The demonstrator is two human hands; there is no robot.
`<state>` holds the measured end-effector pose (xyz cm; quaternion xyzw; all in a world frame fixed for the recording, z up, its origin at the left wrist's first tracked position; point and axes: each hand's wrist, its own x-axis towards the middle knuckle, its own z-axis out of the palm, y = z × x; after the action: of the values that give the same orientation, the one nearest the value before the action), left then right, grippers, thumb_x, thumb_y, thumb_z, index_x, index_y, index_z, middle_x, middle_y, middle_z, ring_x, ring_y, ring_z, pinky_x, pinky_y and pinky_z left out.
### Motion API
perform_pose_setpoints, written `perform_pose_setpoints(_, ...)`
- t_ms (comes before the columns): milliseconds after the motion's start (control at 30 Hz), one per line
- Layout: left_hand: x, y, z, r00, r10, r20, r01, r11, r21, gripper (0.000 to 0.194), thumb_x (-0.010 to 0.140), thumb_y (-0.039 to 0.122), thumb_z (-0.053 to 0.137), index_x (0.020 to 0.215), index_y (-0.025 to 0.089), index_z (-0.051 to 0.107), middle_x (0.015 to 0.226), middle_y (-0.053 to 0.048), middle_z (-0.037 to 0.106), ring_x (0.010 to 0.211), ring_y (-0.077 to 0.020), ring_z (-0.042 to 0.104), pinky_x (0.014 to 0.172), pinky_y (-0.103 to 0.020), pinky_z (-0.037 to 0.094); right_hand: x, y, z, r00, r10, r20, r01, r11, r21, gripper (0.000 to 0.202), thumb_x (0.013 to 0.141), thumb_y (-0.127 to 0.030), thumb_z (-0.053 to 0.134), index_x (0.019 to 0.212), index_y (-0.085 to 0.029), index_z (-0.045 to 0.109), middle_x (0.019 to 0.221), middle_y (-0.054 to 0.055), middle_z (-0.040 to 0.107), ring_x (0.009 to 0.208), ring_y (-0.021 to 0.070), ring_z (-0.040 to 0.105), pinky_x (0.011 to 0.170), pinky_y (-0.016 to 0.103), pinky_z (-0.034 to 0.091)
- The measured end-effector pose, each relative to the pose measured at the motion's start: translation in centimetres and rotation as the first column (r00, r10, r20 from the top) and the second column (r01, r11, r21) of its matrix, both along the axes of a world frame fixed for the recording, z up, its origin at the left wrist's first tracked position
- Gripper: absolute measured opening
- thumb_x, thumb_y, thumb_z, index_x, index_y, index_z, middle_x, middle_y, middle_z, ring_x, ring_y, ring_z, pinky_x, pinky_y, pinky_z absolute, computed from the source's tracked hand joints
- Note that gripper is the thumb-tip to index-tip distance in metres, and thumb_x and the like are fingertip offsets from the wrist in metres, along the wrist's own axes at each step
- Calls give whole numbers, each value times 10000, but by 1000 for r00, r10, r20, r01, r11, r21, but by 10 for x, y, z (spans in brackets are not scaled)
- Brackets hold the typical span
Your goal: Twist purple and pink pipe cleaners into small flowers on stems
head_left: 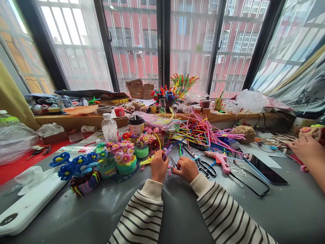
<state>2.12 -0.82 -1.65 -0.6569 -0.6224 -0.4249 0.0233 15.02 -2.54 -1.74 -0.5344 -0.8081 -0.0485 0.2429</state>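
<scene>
My left hand (159,166) is closed around a purple pipe cleaner (167,151), its bent loops standing up above the fingers. Facing it, my right hand (187,168) grips small scissors (173,162), whose thin dark blades point at the purple piece; the handles are hidden by the fingers. Tiny bits of fluff lie on the table between the hands. Large black-handled scissors (206,168) rest just right of my right hand, beside a pink glue gun (223,162). Left of my left hand stands a green pot of pink pipe-cleaner flowers (124,152).
Blue pipe-cleaner flowers (73,164) stand in a striped pot at the left, behind a white device (33,200). Loose pink pipe cleaners (203,132) heap up ahead. A phone (265,169) lies at the right, near another person's hand (308,149). A bottle (109,128) stands behind the flowers.
</scene>
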Motion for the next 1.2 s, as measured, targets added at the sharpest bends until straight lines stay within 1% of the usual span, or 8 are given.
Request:
perform_pose_setpoints(367,1,-1,1,998,-17,63,18,1000,-3,60,627,144,441,675,173,462,657,-12,531,633,-135,504,584,-239,346,0,0,-2,999,-45,7,45,996,-76,194,674,-303,520,545,-171,580,628,16,587,640,111,523,544,203,292)
perform_pose_setpoints(500,0,1,3,976,-44,215,61,996,-72,36,612,173,471,643,163,487,609,-4,542,607,-131,515,584,-242,362,2,2,0,991,-129,-29,126,987,-103,209,692,-312,502,566,-174,595,650,22,600,645,118,534,550,205,305)
perform_pose_setpoints(600,0,1,5,834,-118,539,257,948,-190,107,596,236,523,654,147,510,592,-11,571,563,-126,537,525,-228,383,9,7,1,968,-246,-44,236,958,-163,229,703,-332,494,599,-172,621,686,46,619,664,142,548,560,220,320)
perform_pose_setpoints(733,0,-1,10,475,-116,872,532,828,-179,226,551,272,602,696,109,540,670,-63,620,582,-129,575,500,-208,406,20,14,-2,952,-298,-71,280,941,-191,175,693,-287,526,624,-182,648,704,66,633,680,165,562,567,234,340)
perform_pose_setpoints(900,0,-5,14,345,-21,938,592,780,-200,264,488,283,667,658,97,588,690,-73,627,642,-129,582,548,-203,423,26,21,-9,953,-271,-136,266,963,-48,92,667,-198,563,646,-187,652,676,68,622,619,153,558,546,230,354)
perform_pose_setpoints(967,-1,-5,13,333,-4,943,590,781,-205,271,466,282,682,650,105,591,676,-52,617,635,-117,571,545,-198,420,26,21,-8,953,-228,-197,234,972,4,95,679,-171,549,691,-174,643,687,63,610,615,143,554,557,226,369)
perform_pose_setpoints(1067,-1,-3,10,330,-2,944,585,785,-203,280,432,281,701,626,118,583,620,-9,589,589,-88,542,524,-183,402,22,17,-2,943,-6,-333,42,994,101,145,745,-190,477,758,-167,620,723,49,594,653,125,545,607,218,394)
perform_pose_setpoints(1200,-1,-3,7,339,-52,939,668,716,-202,249,433,279,700,584,113,590,543,9,560,529,-67,504,509,-174,379,15,9,5,893,206,-401,-151,975,164,184,771,-263,444,810,-166,595,718,33,567,623,110,517,594,209,406)
